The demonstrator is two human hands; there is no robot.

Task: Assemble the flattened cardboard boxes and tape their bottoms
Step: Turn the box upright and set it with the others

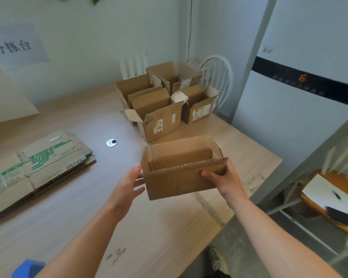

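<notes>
Cardboard, brown and plain: the box (179,183) is held open side up between both hands, over the table (88,217). The left hand (127,187) lies against the box's left end, its fingers (139,184) nearly straight. The right hand (227,181) grips the box's right end, thumb (208,174) on the near wall, the other fingers hidden behind the corner. Left of the box lie flat boxes (38,167); beyond it stand open boxes (161,109).

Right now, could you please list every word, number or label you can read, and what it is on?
"分拣台": paper sheet on the wall.
Orange digits on the appliance's dark panel: too blurred.
Stickers on the assembled boxes: too small.
Green print on the flattened box: unreadable.
</notes>
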